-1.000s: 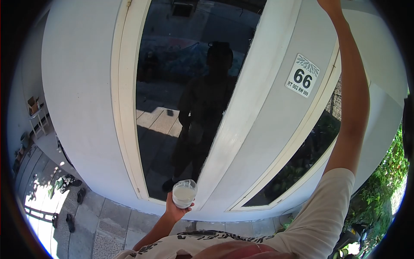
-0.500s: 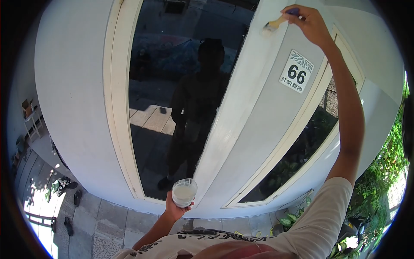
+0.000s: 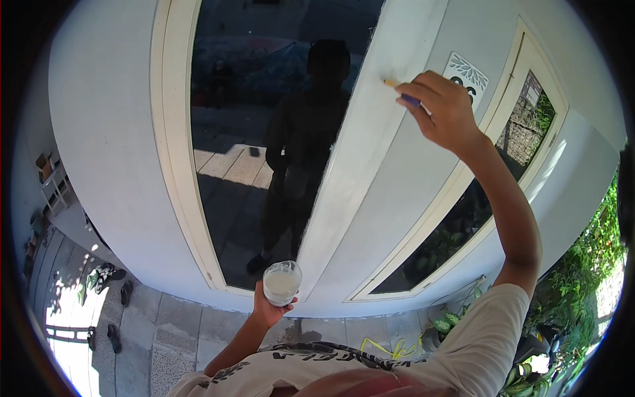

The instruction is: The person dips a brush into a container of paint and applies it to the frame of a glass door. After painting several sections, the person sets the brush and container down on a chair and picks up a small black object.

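We now pinch the brush (image 3: 411, 100) in our right hand (image 3: 446, 109) lower along the white strip (image 3: 367, 126), apparently shifting the work downward, while our left hand (image 3: 269, 312) clasps the cup (image 3: 281, 282).

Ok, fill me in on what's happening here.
The right hand is holding a purple-handled brush up at the white trim beside the dark glass; whether the brush touches the trim is hard to tell. The left hand is holding a clear cup of whitish liquid lower down.
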A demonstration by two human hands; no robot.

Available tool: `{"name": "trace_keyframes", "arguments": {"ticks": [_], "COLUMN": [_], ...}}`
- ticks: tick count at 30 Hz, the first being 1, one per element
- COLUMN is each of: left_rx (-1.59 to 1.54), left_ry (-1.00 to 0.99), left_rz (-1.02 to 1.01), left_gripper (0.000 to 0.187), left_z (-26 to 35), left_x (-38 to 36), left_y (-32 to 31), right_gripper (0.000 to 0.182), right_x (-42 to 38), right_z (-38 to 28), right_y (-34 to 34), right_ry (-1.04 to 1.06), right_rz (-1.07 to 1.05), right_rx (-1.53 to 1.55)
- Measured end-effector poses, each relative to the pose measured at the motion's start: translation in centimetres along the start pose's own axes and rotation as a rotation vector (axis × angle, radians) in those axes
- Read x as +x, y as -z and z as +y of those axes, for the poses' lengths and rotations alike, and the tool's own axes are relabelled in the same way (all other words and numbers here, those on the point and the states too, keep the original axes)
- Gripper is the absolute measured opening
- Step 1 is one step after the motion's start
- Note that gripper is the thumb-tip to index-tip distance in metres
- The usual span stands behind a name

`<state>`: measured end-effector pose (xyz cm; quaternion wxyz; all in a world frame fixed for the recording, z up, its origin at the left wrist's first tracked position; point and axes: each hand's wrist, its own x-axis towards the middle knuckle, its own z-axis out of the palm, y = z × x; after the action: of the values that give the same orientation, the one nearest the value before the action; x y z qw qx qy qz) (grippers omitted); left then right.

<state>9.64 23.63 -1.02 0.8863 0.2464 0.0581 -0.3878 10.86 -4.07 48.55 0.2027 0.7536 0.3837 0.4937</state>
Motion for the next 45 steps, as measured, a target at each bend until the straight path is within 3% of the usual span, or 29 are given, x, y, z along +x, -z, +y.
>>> {"name": "trace_keyframes", "arguments": {"ticks": [3,5,7,9,12,17,19,22,25,27,31,39,41,45], "left_rx": [0.006,-0.014,-0.036,-0.04,-0.027,-0.027,-0.027,-0.039,-0.048,-0.062,-0.035,0.079,0.083,0.108], "left_ry": [-0.007,0.014,0.029,0.024,-0.006,-0.022,-0.022,-0.016,-0.037,-0.033,-0.033,-0.061,-0.053,-0.108], "left_rz": [-0.009,-0.033,-0.061,-0.071,-0.06,-0.058,-0.063,-0.1,-0.116,-0.114,-0.122,-0.046,-0.01,-0.03], "left_gripper": [0.067,0.076,0.086,0.085,0.086,0.084,0.084,0.082,0.08,0.076,0.071,0.065,0.065,0.063], "left_z": [-0.6,-1.2,-1.7,-1.9,-2.1,-2.5,-2.6,-2.8,-3.1,-3.2,-3.1,-4.1,-4.6,-5.0], "left_x": [-0.2,0.5,0.6,0.6,0.4,0.2,0.0,-0.2,0.1,0.3,-0.2,-2.2,-2.0,-2.6], "left_y": [-0.2,0.7,0.9,0.7,0.6,0.8,0.7,0.3,0.0,-0.7,-3.1,-6.8,-6.5,-7.0], "right_gripper": [0.012,0.013,0.013,0.012,0.017,0.015,0.018,0.017,0.015,0.013,0.013,0.014,0.014,0.016], "right_x": [-0.1,1.4,4.5,8.2,9.1,2.0,-1.1,-4.7,-6.7,-6.9,-9.4,-11.4,-11.4,-12.4], "right_z": [-1.7,1.9,7.4,8.7,11.5,2.9,-1.6,-6.3,-9.1,-11.0,-15.5,-21.6,-22.6,-24.6], "right_y": [0.0,-0.1,1.4,5.0,5.1,-1.0,-2.4,-2.5,-1.7,0.5,1.6,0.2,-0.5,-2.0], "right_ry": [-0.119,-0.184,-0.011,-0.294,-0.05,0.121,0.136,-0.001,-0.21,-0.572,-0.808,-0.751,-0.651,-0.664], "right_rz": [-0.209,-0.145,0.097,0.181,0.376,0.139,0.081,-0.082,-0.022,0.006,0.031,-0.042,-0.155,-0.294], "right_rx": [0.198,0.247,0.035,0.125,-0.031,-0.219,0.001,0.219,0.497,0.745,1.044,1.208,1.143,1.197]}}
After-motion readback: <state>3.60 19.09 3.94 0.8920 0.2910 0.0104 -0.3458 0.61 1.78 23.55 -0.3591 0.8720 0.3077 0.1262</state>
